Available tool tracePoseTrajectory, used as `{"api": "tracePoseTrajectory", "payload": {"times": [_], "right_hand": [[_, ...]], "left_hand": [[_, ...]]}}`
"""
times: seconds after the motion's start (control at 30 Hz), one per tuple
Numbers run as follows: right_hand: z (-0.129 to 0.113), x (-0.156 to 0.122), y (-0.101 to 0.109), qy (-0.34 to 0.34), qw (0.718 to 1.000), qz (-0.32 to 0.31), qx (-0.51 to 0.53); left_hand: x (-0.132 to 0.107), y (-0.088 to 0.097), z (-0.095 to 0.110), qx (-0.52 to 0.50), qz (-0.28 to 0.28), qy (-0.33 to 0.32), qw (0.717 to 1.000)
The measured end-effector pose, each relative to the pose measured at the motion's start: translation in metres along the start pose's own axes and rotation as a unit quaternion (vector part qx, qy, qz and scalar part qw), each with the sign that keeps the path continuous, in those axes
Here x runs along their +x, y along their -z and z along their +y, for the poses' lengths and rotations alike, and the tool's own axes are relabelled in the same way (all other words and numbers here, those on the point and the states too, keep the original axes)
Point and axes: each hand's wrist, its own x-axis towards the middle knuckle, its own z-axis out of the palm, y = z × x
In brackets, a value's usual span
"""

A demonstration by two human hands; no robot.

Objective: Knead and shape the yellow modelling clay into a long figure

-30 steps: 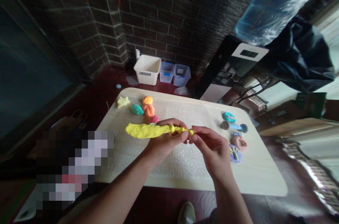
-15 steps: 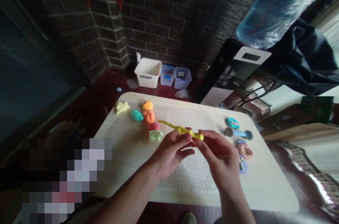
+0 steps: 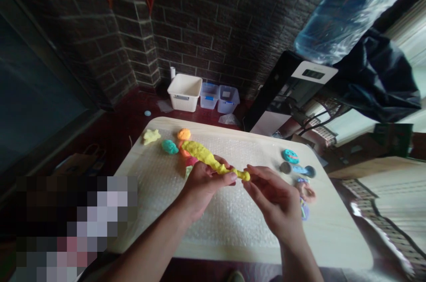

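A long strip of yellow modelling clay (image 3: pixel 203 156) runs from a fat end at upper left to a thin end at right. My left hand (image 3: pixel 204 182) holds its middle, and the fingertips of my right hand (image 3: pixel 271 193) pinch the thin tip. Both hands are above a bubble wrap sheet (image 3: pixel 229 224). Left of them lie a yellow clay star (image 3: pixel 151 136), a teal clay lump (image 3: pixel 169 146) and an orange clay ball (image 3: pixel 183 134). To the right sit a teal clay disc (image 3: pixel 290 156), a blue clay piece (image 3: pixel 301 169) and a pink clay ring (image 3: pixel 309 193).
The sheet lies on a pale wooden tabletop (image 3: pixel 333 237). Beyond its far edge, a white basket (image 3: pixel 184 92) and clear plastic boxes (image 3: pixel 216 97) stand on the floor against a dark brick wall (image 3: pixel 206 20). A pixelated patch (image 3: pixel 76 224) covers the lower left.
The fat end of the yellow clay now shows, pointing up and left over the orange pieces. My left hand has moved left and covers a pale green clay piece.
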Motion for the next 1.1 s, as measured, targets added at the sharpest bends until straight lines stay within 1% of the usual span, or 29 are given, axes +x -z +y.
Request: {"api": "tracePoseTrajectory", "payload": {"times": [0.1, 0.23, 0.37, 0.5, 0.63, 0.83, 0.97, 1.1], "right_hand": [[-0.003, 0.000, 0.000, -0.023, 1.000, 0.009, 0.011], [-0.005, 0.001, 0.001, -0.016, 1.000, 0.007, 0.005], [-0.001, 0.002, 0.000, -0.017, 1.000, 0.008, 0.011], [0.004, 0.002, -0.005, -0.057, 0.998, 0.015, 0.039], [0.006, 0.002, -0.009, -0.087, 0.994, 0.019, 0.065], [0.007, 0.004, -0.011, -0.073, 0.994, 0.005, 0.080], [0.008, 0.004, -0.011, -0.079, 0.992, -0.006, 0.101], [0.009, 0.003, -0.011, -0.076, 0.991, -0.014, 0.107]], "left_hand": [[0.000, 0.002, -0.002, 0.007, -0.022, -0.018, 1.000], [-0.001, 0.000, -0.002, 0.009, -0.043, -0.030, 0.999], [-0.002, -0.004, -0.001, 0.026, -0.035, -0.050, 0.998], [-0.001, -0.001, -0.002, 0.078, -0.017, -0.068, 0.994], [0.000, 0.004, -0.002, 0.133, -0.020, -0.059, 0.989], [0.002, 0.005, 0.000, 0.109, -0.031, -0.057, 0.992], [0.001, 0.006, -0.002, 0.091, -0.035, -0.054, 0.994], [0.003, 0.008, -0.005, 0.098, -0.037, -0.055, 0.993]]}}
